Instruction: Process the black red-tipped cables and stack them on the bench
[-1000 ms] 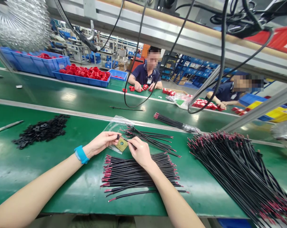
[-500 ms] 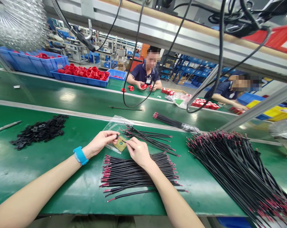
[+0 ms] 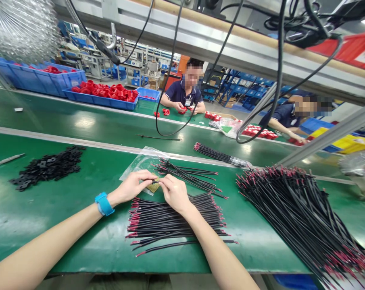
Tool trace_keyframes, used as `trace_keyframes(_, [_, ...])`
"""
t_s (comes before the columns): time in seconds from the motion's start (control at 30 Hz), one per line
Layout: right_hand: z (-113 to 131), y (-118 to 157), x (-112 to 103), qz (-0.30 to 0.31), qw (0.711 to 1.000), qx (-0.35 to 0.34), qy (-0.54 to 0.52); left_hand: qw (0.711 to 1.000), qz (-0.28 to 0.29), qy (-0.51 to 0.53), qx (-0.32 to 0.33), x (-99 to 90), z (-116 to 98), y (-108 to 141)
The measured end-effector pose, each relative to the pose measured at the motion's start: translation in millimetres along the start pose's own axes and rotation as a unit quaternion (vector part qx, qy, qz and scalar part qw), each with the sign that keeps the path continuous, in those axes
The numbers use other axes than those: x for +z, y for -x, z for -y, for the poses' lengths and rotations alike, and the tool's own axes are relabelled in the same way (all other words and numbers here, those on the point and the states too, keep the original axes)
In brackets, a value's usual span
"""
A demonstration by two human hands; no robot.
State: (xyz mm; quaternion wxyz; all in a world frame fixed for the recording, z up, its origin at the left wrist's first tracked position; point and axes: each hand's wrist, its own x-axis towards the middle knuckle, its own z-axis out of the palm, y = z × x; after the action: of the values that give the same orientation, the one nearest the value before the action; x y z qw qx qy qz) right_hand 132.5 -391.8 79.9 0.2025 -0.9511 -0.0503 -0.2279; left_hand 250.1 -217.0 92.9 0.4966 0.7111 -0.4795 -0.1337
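My left hand, with a blue band on its wrist, pinches a small black plastic part, mostly covered by the fingertips. Close against it, my right hand pinches a thin black cable; only a short piece shows between the two hands. Under the fingertips lies a yellowish plate on a clear plastic bag. A row of black cables with red wire ends rests below my hands. Behind the right hand, several more cables lie crossed in a loose group.
A heap of black flat parts and a metal pen-like tool lie left. At right is a large cable pile. A bundle of cables lies behind. Hanging cords cross the view. Two people work beyond, near red parts.
My left hand has moved right and slightly down, bringing the black part up against the cable end. My right hand has barely moved and keeps its pinch.
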Motion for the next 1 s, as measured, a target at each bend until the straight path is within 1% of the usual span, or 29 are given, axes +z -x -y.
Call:
trace_keyframes(0.2, [2.7, -1.3, 2.6, -0.012, 0.995, 0.051, -0.083, 0.996, -0.031, -0.034, 0.071, 7.4, -1.8, 3.9])
trace_keyframes(0.37, [7.2, -3.0, 2.4, -0.017, 0.985, 0.078, -0.155, 0.990, -0.060, -0.071, 0.105, 11.1, 0.4, 8.8])
trace_keyframes(0.47, [10.5, -3.1, 3.7, -0.012, 0.981, 0.084, -0.177, 0.989, -0.052, -0.085, 0.112, 12.8, -2.4, 11.4])
trace_keyframes(0.57, [11.8, -3.1, 5.3, -0.011, 0.978, 0.081, -0.192, 0.991, -0.041, -0.078, 0.098, 13.7, -5.4, 12.3])
trace_keyframes(0.8, [10.4, -5.9, 4.8, -0.018, 0.972, 0.090, -0.218, 0.990, -0.063, -0.087, 0.095, 9.9, -3.1, 11.3])
trace_keyframes(0.87, [11.1, -6.7, 3.4, -0.016, 0.970, 0.093, -0.224, 0.987, -0.064, -0.097, 0.110, 9.1, -1.3, 11.1])
trace_keyframes(1.0, [11.7, -7.4, 1.1, 0.006, 0.964, 0.106, -0.244, 0.978, -0.073, -0.104, 0.162, 9.5, 0.3, 10.7])
